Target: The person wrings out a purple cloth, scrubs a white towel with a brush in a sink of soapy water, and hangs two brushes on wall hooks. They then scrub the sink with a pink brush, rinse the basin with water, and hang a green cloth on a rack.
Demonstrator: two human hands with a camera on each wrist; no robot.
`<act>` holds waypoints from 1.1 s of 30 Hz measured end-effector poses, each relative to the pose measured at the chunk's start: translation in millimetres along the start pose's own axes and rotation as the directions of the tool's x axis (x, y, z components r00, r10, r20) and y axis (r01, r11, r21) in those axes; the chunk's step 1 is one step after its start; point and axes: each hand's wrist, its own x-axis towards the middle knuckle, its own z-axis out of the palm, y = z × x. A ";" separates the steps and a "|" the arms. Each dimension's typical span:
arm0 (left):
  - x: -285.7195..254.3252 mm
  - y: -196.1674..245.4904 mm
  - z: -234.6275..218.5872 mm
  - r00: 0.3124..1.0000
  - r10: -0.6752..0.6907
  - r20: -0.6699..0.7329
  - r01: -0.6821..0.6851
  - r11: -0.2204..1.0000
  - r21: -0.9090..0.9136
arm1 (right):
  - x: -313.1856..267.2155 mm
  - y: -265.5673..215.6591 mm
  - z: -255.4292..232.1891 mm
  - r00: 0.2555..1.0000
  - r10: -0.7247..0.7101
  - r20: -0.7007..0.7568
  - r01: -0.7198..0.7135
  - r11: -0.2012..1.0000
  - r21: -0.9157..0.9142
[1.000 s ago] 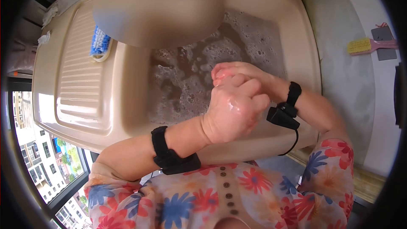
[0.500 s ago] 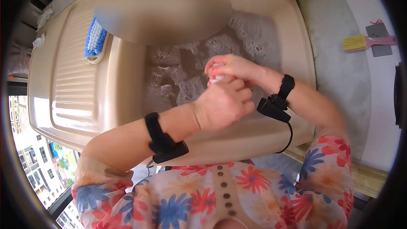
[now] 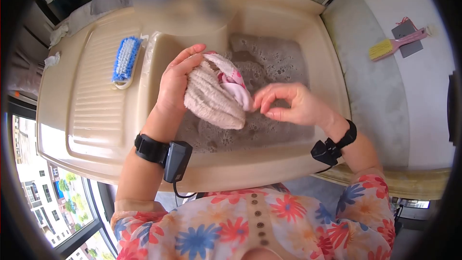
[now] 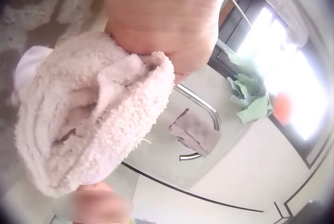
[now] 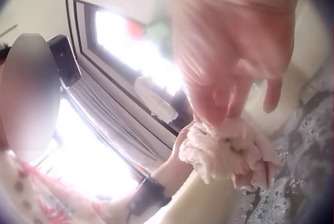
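A damp, fluffy pale pink cloth (image 3: 211,96), with a pink-patterned smooth side folded into view, is held up over the soapy water. My left hand (image 3: 173,84) grips its left side, the upper fingers showing past the edge. In the left wrist view, the fluffy cloth (image 4: 99,114) bunches into a hollow with folds and covers much of that hand. My right hand (image 3: 293,103) is at the right end, fingertips pinching the smooth edge. The right wrist view shows the fingers of the right hand (image 5: 235,46) reaching down onto the bunched cloth.
A beige sink (image 3: 332,96) holds murky, foamy water (image 3: 288,62). On the ribbed drainboard (image 3: 91,115) at left lies a blue and white brush (image 3: 126,60). A pink-handled brush (image 3: 394,45) lies on the right ledge. A metal faucet (image 4: 201,101) draped with a grey cloth (image 4: 194,131) shows in the left wrist view.
The hands were clasped together over the water, mostly hiding what they held. Now they are apart, the left moved left and up, and the fluffy cloth is opened out between them.
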 end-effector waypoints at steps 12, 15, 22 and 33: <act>-61.5 93.8 -58.0 0.839 0.527 0.132 -0.543 0.806 0.234 | -55.3 10.0 -117.9 0.879 0.170 -0.446 -0.465 0.090 -0.881; -98.8 129.1 -102.0 0.815 0.576 0.062 -0.562 0.760 0.327 | -71.9 -22.4 -166.8 0.811 0.052 -0.582 -0.543 -0.302 -0.783; -125.6 149.4 -178.8 0.767 0.615 -0.181 -0.502 0.752 0.427 | -98.6 -77.2 -226.3 0.761 -0.081 -0.644 -0.504 -0.700 -0.507; -113.9 127.9 -227.5 0.800 0.553 -0.234 -0.461 0.815 0.351 | -94.5 -98.5 -245.0 0.847 0.017 -0.532 -0.339 -0.753 -0.564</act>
